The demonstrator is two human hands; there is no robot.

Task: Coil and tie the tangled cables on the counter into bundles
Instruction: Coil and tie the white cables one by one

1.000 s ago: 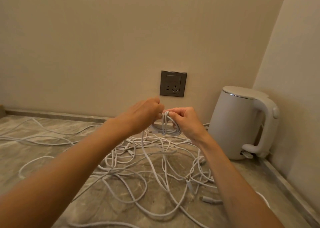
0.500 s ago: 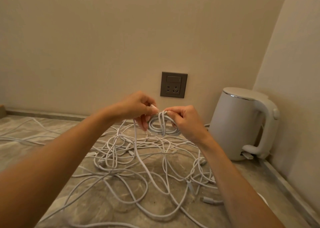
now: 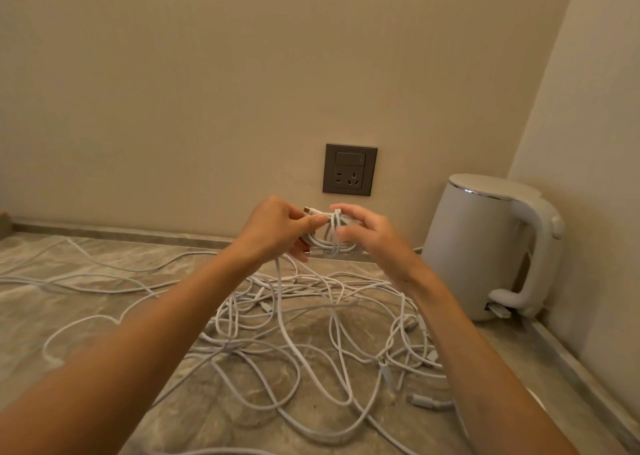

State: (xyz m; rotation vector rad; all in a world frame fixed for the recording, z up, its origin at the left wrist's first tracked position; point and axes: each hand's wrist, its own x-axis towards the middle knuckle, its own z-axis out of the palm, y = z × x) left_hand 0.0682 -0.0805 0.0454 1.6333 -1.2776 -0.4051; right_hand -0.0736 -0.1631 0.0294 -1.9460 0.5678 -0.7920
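Observation:
A small coil of white cable [image 3: 330,238] hangs in the air above the counter, between my two hands. My left hand [image 3: 273,228] pinches the cable's free end, whose plug tip [image 3: 309,210] pokes out above the coil. My right hand [image 3: 372,235] holds the coil's right side with curled fingers; it is motion-blurred. One strand drops from the coil to the tangle of white cables [image 3: 311,326] spread on the marbled counter [image 3: 104,316] below.
A white electric kettle [image 3: 485,250] stands at the back right corner by the side wall. A grey wall socket [image 3: 349,169] sits just behind my hands. Loose cable strands [image 3: 86,281] trail left across the counter. A cable plug [image 3: 427,402] lies near my right forearm.
The left hand has moved back to the coil and now pinches the plug end over it. Both hands sit slightly higher, and the coil looks tighter.

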